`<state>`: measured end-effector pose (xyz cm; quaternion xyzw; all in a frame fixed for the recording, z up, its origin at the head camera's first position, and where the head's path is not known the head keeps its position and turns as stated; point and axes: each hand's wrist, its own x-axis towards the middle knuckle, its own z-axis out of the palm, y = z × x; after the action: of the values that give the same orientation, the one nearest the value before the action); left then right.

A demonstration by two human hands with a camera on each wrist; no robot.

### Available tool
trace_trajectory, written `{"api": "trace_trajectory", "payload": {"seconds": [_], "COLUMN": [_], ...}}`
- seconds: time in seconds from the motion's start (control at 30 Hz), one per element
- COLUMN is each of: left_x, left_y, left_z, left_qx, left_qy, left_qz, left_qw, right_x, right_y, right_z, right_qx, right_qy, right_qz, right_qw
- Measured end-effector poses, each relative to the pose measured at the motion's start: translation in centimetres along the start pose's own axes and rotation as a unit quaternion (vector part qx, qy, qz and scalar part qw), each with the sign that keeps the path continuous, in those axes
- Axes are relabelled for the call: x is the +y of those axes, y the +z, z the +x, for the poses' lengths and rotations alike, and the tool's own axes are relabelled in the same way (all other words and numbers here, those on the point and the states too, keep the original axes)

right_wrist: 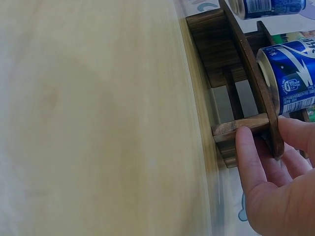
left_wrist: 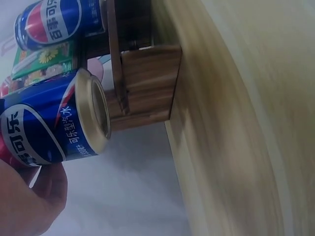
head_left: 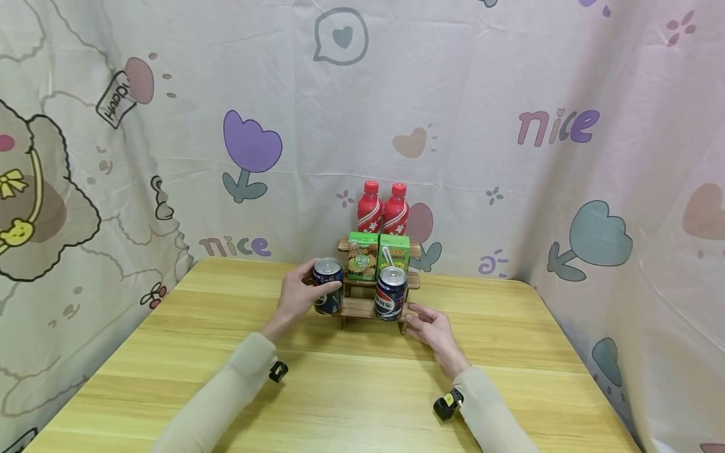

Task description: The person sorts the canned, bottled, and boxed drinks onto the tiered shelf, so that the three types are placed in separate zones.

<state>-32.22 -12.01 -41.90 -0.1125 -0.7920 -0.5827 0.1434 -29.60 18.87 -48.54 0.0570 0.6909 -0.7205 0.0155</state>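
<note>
My left hand (head_left: 297, 297) holds a dark blue soda can (head_left: 330, 304) upright, thumb across its front. That can's base is close to the left end of the lowest tier of a three-tier wooden display stand (head_left: 359, 308). A second blue can (head_left: 391, 302) stands on the right part of the same tier. At that tier's right end, my right hand (head_left: 433, 330) grips the stand. In the right wrist view its thumb lies on the shelf edge, with a finger (right_wrist: 250, 160) against the wooden leg below.
Two green drink cartons, a left one (head_left: 362, 257) and a right one (head_left: 394, 251), stand on the middle tier. Behind them, two red bottles (head_left: 369, 211) stand on the top tier. The stand is on a wood-grain table (head_left: 362, 390), with a printed curtain (head_left: 351, 113) behind.
</note>
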Motion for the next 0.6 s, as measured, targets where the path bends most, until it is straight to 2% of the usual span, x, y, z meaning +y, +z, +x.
{"api": "trace_trajectory", "payload": {"seconds": [0.33, 0.5, 0.6], "left_x": [0.0, -0.2, -0.2], "left_y": [1.4, 2.2, 2.7], "left_z": [-0.1, -0.2, -0.3], "left_qx": [-0.011, -0.024, -0.030], "left_qy": [0.001, 0.017, 0.019], "left_qz": [0.006, 0.022, 0.017], "left_qw": [0.9999, 0.9993, 0.9992], "right_x": [0.1, -0.1, -0.2], "right_y": [0.0, 0.0, 0.1], "right_z": [0.2, 0.0, -0.1], "right_qx": [0.000, 0.001, 0.000], "right_qy": [0.000, 0.003, 0.004], "right_qz": [-0.003, -0.002, -0.004], "right_qw": [1.0000, 1.0000, 1.0000]}}
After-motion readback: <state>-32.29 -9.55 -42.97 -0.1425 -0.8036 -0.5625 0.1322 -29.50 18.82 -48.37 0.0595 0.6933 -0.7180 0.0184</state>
